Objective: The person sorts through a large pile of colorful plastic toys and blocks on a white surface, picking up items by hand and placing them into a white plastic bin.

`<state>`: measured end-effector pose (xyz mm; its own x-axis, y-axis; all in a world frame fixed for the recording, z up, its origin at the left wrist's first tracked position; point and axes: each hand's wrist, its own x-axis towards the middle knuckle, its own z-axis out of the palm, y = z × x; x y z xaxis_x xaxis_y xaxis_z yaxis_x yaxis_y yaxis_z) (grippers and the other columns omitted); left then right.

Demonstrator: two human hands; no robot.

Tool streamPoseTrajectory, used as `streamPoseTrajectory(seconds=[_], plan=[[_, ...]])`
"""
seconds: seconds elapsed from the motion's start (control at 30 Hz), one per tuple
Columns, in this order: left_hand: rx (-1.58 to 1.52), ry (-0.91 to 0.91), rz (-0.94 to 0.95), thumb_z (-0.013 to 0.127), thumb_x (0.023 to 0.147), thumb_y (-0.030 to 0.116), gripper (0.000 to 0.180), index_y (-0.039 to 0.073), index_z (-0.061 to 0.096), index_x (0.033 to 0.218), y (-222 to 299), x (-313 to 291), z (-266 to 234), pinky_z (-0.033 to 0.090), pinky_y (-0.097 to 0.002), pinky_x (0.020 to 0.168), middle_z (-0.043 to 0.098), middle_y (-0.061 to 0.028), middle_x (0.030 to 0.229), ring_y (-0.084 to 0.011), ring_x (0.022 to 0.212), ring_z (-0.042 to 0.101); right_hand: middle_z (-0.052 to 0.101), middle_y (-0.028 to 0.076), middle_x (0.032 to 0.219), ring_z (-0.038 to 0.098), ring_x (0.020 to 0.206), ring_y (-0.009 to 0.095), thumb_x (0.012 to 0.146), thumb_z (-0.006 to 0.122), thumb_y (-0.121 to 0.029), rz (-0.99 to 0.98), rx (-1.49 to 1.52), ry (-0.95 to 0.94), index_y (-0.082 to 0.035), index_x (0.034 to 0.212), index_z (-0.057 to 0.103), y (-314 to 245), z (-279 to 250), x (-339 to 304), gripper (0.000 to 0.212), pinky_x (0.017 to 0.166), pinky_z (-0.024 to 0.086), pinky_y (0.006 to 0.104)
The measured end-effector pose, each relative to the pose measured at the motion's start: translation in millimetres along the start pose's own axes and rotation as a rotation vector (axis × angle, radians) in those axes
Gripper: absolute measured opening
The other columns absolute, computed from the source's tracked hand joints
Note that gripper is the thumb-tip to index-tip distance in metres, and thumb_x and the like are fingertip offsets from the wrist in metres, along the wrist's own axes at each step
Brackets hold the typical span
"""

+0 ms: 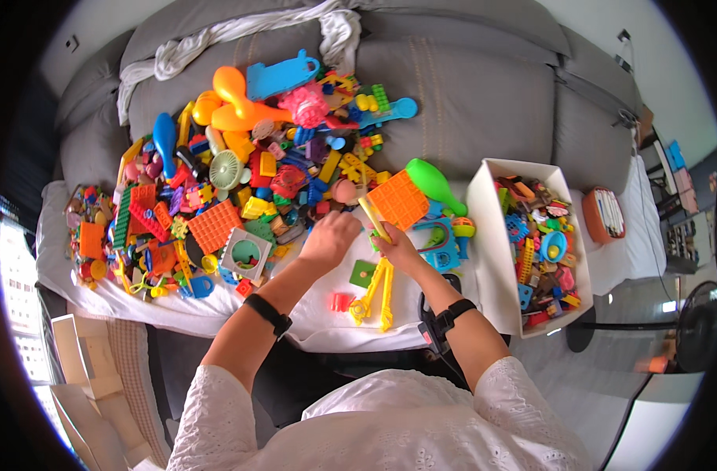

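My right hand (400,250) grips a long, narrow yellow toy piece (374,218), which slants up and to the left. Beside it, my left hand (332,238) is at the right edge of a big heap of toys (284,182), with its fingers curled downward; what they hold, if anything, is hidden. An orange studded plate (399,199) and a green bowling-pin shape (435,186) are just beyond my right hand. On the white cloth (315,318) between my forearms are a yellow two-legged toy part (376,294), a green square plate (363,273) and a small red block (341,301).
A white bin (492,259) full of small toys stands to the right, with an orange-brown basket (603,213) beyond it. The grey sofa (484,102) rises behind the heap. A blue toy (441,247) is near my right forearm. A black fan (700,326) stands far right.
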<state>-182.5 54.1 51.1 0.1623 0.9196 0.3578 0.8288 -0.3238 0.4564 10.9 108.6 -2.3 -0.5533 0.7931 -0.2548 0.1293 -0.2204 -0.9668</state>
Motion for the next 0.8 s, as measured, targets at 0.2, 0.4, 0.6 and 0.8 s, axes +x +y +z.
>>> streamPoseTrajectory(seconds=[0.2,0.4,0.6,0.8], plan=[[-1.309,0.002,-1.076,0.059,0.094,0.028,0.017,0.011,0.056,0.093,80.4,58.9,23.9,0.045,-0.0261,0.058,0.049,0.0032,0.077,-0.0061,0.066,0.048,0.047,-0.005,0.087,0.045,0.073,0.003,0.097,0.056,-0.017,-0.058,0.281,0.173,-0.009,0.12,0.056,-60.9,-53.8,-91.5,0.024,0.06,0.041,0.0198],[-1.759,-0.308,-0.925,0.055,0.095,0.016,0.01,0.006,0.056,0.099,193.7,127.4,90.5,0.046,-0.0287,0.059,0.051,-0.0039,0.084,-0.0114,0.071,0.05,0.058,0.006,0.083,0.057,0.066,0.016,0.091,0.063,-0.017,-0.297,-0.26,0.573,-0.001,0.123,0.053,-102.8,-159.4,-192.2,0.036,0.059,0.045,0.0284],[-1.008,0.015,-0.447,0.058,0.092,0.022,0.038,0.0,0.046,0.12,257.5,157.4,156.4,0.046,-0.0363,0.092,0.05,-0.0225,0.12,-0.0314,0.111,0.051,0.059,0.023,0.118,0.059,0.108,0.036,0.087,0.065,-0.011,-0.388,-0.734,0.646,0.004,0.125,0.053,-99.9,-224.2,-241.1,0.043,0.091,0.046,0.0376],[-0.172,0.026,0.037,0.061,0.088,0.029,0.07,0.013,0.03,0.149,271.3,114.4,146.5,0.019,-0.0563,0.112,0.017,-0.0226,0.156,-0.043,0.142,0.019,0.039,0.018,0.145,0.038,0.133,0.037,0.088,0.063,-0.033,-0.378,-1.295,0.733,-0.007,0.135,0.05,-72.5,-232.8,-263.8,0.055,0.106,0.028,0.0551]])
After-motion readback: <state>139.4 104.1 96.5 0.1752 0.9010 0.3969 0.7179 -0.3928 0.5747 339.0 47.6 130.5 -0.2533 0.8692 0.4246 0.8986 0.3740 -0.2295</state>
